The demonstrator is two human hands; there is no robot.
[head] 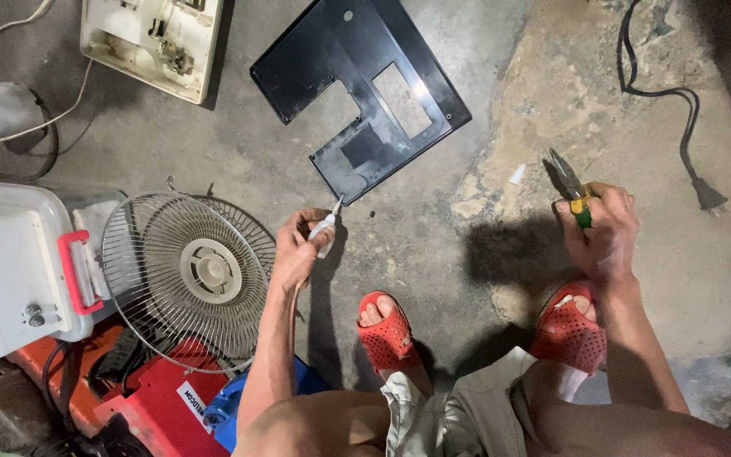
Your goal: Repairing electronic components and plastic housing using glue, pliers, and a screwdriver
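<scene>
Bare concrete floor [213, 161] carries a black panel [357, 89] with cut-out openings, which serves as the reference point. Just below the panel's lower corner, the left hand [298, 250] is closed around a small white tool [325, 227], possibly a tester or a cable end, its tip close to the panel edge. Well right of the panel, the right hand [604, 228] is clamped on green-and-yellow-handled pliers [570, 184], nose up; a wire fan guard [188, 275] lies left of the panel.

I see rough, stained concrete floor [484, 101]. The black panel [357, 85] looks like glossy plastic, dusty along one edge. The fan grille [181, 279] is bare metal wire. My pliers [570, 188] have dull metal jaws and green-yellow plastic grips.
</scene>
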